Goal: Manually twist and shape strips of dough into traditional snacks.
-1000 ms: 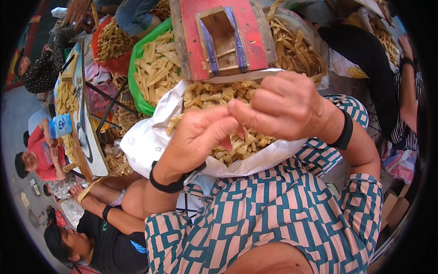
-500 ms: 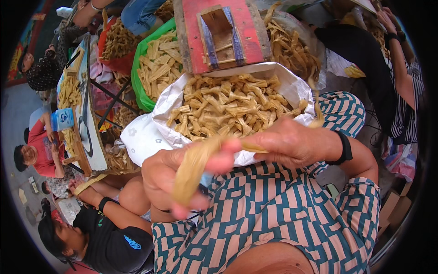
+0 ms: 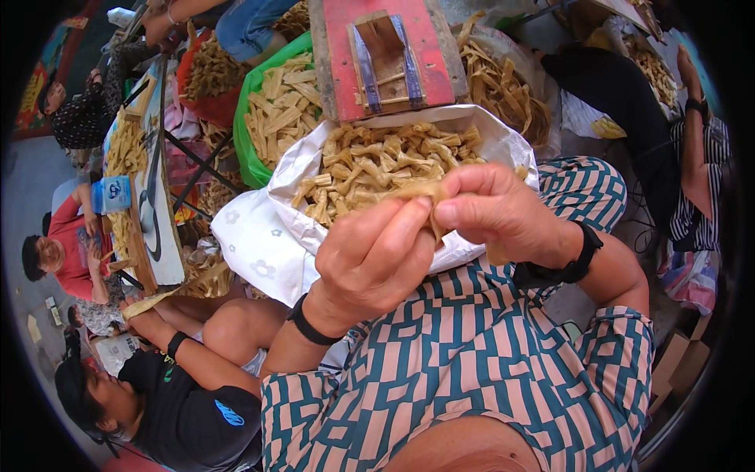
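Observation:
My left hand (image 3: pixel 373 252) and my right hand (image 3: pixel 507 216) meet above the near side of a white bag, both closed on one tan strip (image 3: pixel 419 189) that looks like tofu skin. Its middle is bunched between my fingertips, and an end hangs below my right palm. Whether it is knotted I cannot tell, since fingers cover part of it. Under my hands the white bag (image 3: pixel 503 130), its mouth open, is filled with short knotted tan pieces (image 3: pixel 385 153).
Beyond the bag stands a red board (image 3: pixel 326 59) with a wooden holder (image 3: pixel 385 39). A green bag (image 3: pixel 244 134) of flat strips is at its left; long strips (image 3: pixel 503 94) lie at its right. A co-worker in black (image 3: pixel 204 421) sits close on my left, handling a strip.
My left hand has moved up and right to meet my right hand. The strip that looped loosely around my left fingers is now gathered between both hands' fingertips.

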### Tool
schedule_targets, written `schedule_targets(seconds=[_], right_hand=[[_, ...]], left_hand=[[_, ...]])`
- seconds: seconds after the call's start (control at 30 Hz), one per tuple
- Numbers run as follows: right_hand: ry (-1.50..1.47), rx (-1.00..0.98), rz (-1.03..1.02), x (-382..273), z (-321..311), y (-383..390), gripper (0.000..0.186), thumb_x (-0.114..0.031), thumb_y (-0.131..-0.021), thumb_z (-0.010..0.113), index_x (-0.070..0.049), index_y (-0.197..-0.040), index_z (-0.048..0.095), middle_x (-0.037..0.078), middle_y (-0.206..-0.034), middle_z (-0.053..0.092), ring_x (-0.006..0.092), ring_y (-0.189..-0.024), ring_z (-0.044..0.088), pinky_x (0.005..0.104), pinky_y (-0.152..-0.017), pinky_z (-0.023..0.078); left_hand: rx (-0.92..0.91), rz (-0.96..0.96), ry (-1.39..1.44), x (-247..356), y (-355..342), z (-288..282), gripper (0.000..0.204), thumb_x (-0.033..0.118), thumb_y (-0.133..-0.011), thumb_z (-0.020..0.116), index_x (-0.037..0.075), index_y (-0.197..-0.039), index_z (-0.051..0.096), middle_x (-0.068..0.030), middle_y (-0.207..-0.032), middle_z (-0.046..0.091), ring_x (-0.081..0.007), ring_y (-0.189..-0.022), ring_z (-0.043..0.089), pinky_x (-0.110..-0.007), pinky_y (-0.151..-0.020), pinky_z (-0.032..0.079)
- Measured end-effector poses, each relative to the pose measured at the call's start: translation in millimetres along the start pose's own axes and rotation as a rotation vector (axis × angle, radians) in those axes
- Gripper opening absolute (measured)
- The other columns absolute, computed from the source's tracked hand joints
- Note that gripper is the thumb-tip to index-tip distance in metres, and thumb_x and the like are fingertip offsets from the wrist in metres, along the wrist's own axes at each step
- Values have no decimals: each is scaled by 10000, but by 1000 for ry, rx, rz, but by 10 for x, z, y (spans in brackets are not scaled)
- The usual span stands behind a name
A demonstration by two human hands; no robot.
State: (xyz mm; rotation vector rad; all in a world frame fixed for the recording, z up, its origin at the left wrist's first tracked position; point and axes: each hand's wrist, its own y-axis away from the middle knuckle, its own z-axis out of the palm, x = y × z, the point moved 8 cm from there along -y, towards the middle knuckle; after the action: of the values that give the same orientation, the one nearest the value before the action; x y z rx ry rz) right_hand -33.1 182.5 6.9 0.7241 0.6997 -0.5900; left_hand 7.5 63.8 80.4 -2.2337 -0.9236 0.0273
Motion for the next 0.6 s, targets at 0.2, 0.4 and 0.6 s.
schedule_targets(seconds=[0.2, 0.4, 0.6], right_hand=[[-280, -273, 91, 14, 143, 1, 132, -199, -961, 669, -78, -958, 615, -55, -670, 490, 34, -534, 373, 199, -476, 254], [-83, -120, 114, 122, -98, -41, 152, -162, -962, 636, -39, -1038, 591, 4, -791, 559, 37, -590, 416, 192, -498, 291], [-17, -36, -31, 40, -111, -125, 226, -48, -913, 655, -52, -1121, 568, 6, -910, 623, 25, -696, 535, 164, -556, 404]], left_hand=[[147, -166, -138, -45, 81, -130, 192, 171, -841, 723, 136, -1029, 723, -123, -1396, 591, -354, -1326, 480, -588, -1153, 281], [91, -270, 51, -297, 239, 9, 228, 125, -823, 735, 96, -1048, 722, -112, -1200, 694, -295, -1031, 666, -483, -992, 466], [56, -51, -70, 38, 172, -44, 190, 126, -835, 755, 68, -1008, 702, -54, -902, 655, -224, -722, 631, -325, -630, 524]])
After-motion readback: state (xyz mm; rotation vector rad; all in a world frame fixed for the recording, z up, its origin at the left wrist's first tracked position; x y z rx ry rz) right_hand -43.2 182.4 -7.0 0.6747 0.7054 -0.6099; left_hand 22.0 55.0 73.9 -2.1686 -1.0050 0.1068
